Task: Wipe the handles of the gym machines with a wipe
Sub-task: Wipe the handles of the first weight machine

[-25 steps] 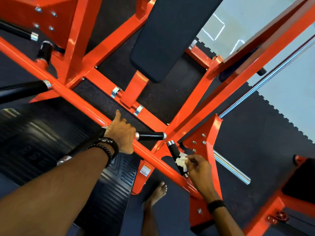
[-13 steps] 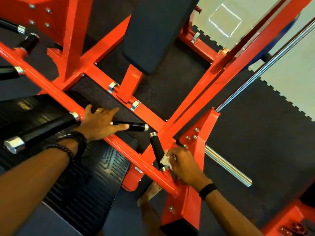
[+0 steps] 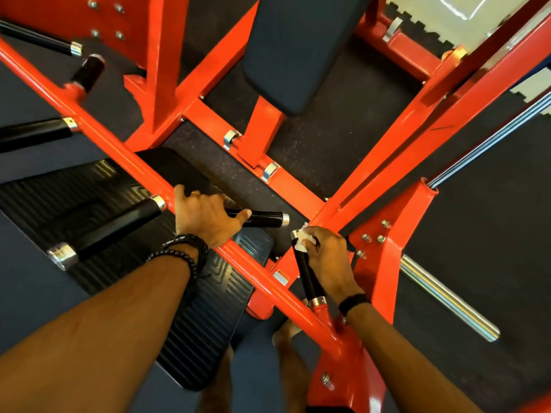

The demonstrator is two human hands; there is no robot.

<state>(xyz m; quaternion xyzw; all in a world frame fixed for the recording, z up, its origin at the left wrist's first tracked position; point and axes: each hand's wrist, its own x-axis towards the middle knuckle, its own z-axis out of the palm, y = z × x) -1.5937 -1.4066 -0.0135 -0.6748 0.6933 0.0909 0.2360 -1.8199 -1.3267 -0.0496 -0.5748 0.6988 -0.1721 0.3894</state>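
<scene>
Spanning the whole view, the orange frame [image 3: 190,204] of the gym machine is square and round steel tube, glossy with paint and bolted at its plates; a dark padded bench [image 3: 295,52], matt and round-cornered, stands over its middle. Below left lies the ribbed black footplate [image 3: 98,210], its grooves presumably moulded for foot grip. At lower right a bare chrome bar [image 3: 447,296] juts out, smooth and mirror-bright.

The left hand [image 3: 205,217] rests on the frame's diagonal rail, thumb lying along the horizontal handle [image 3: 262,219], fingers reaching over the rail; this reads as a brace that steadies the body, though whether the fingers close fully beneath the rail cannot be told. Beaded bracelets [image 3: 182,248] circle that wrist.

The right hand [image 3: 326,257] grasps the near handle [image 3: 307,272], a short black cylinder with a chrome collar at its base and a chrome cap at its free end. Its fingers curl around the upper part, pressing the wipe [image 3: 302,241] against the grip. The wipe is a small, crumpled white wad, sitting just under the cap, so contact falls where palms would normally hold. A black band [image 3: 353,302] marks the right wrist.
</scene>
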